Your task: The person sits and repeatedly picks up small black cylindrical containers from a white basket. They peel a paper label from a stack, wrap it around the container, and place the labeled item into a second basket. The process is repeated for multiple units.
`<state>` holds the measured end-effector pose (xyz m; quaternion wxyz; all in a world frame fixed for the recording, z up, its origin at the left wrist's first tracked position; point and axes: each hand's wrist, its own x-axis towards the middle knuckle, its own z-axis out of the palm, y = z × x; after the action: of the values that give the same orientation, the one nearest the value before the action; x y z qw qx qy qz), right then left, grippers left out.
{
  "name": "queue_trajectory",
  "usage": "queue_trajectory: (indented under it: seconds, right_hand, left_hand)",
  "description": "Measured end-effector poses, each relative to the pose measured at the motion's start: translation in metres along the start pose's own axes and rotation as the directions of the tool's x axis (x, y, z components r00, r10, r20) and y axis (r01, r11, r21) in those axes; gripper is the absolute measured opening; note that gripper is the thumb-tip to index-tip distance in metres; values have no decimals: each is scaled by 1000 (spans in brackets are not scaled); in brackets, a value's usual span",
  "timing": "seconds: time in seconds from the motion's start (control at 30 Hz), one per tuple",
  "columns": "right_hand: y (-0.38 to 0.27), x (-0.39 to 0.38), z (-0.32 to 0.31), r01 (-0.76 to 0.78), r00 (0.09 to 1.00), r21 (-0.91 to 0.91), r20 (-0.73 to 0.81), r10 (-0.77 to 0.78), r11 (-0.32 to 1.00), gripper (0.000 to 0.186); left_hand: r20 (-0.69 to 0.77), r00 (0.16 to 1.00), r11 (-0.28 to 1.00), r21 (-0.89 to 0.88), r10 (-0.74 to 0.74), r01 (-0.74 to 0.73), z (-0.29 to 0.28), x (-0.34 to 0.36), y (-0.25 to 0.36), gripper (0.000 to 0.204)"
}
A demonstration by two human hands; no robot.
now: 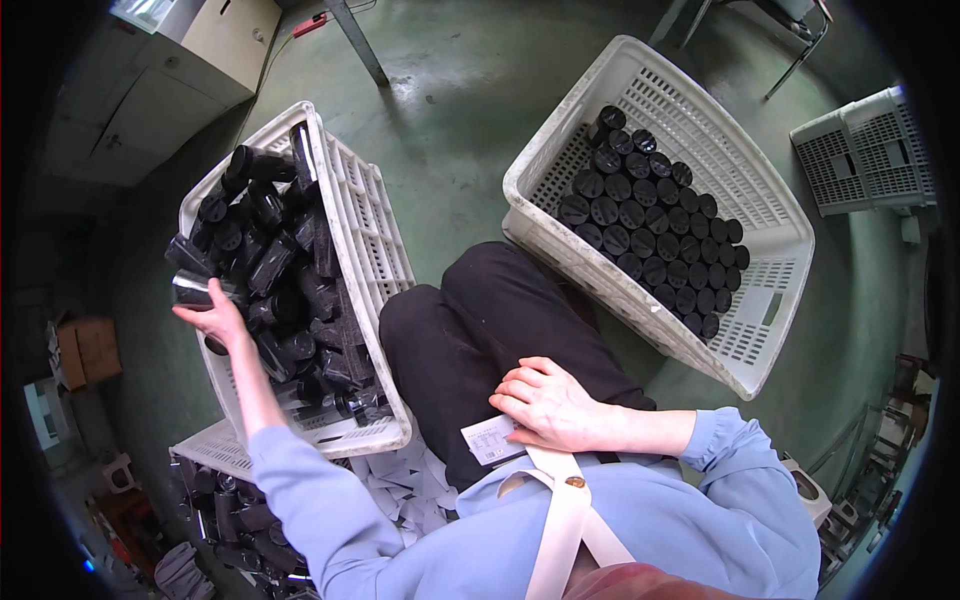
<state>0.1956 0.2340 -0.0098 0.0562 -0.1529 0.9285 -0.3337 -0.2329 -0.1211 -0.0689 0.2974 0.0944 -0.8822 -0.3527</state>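
Observation:
My left hand (216, 318) reaches over the left side of a white plastic crate (365, 225), its fingers closed round a shiny black cylinder (190, 289). Inside that crate, many similar black cylinders (268, 262) lie jumbled, some in what looks like clear wrap. On my lap rests my right hand (552, 405), fingers curled, with the thumb over the edge of a white printed label (490, 438). Whether it is one label or a stack I cannot tell. To the right, a second white crate (650, 325) holds black cylinders (655, 218) packed upright in rows.
Below the left crate stands another crate (215, 447) with more black cylinders. White paper pieces (405, 485) are piled beside my lap. A cabinet (190, 75) is at the far left, a metal leg (358, 42) at the back, and stacked crates (865, 150) at the far right.

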Motion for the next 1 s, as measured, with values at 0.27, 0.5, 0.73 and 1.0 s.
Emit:
queue_trajectory:
  seconds: [0.27,0.5,0.73,1.0]
  right_hand:
    - [-2,-1,5,55,994,26,-101,-52,998,34]
    - [-4,-10,5,38,994,5,-100,-37,999,43]
    - [-6,-19,12,62,989,1,-136,-61,998,50]
    - [-7,-19,13,70,990,-26,-122,-72,997,46]
  left_hand:
    - [731,665,747,-525,151,408,-79,-237,197,87]
    - [797,592,681,-501,123,534,-80,-309,214,79]
    - [835,525,697,-474,162,538,-85,-322,213,89]
    - [802,531,890,-420,272,178,-78,-310,202,98]
